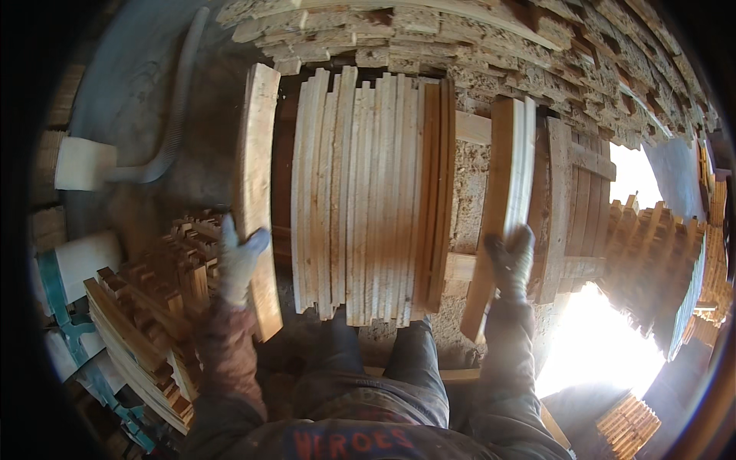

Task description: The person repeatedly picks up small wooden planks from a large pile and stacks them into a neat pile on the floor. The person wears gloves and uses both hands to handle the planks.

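Observation:
My left hand (239, 261), in a pale glove with blue fingertips, grips a long wooden board (257, 153) near its lower half, thumb across the face. On the other side my gloved right hand (512, 264) is closed round a wooden plank (502, 153); a paler strip beside it may be a second piece. Between my hands stands a row of several narrow boards (360, 199), set on edge side by side with uneven ends. Darker boards (435, 192) make up its right side. Both held pieces are apart from this row.
Rough stacked timber (429, 38) rises along the far side. Offcuts (153, 322) pile up at the left, near a teal metal frame (73, 322) and a grey hose (180, 100). A wooden pallet (586, 184) and another wood stack (652, 253) stand right, by glaring light.

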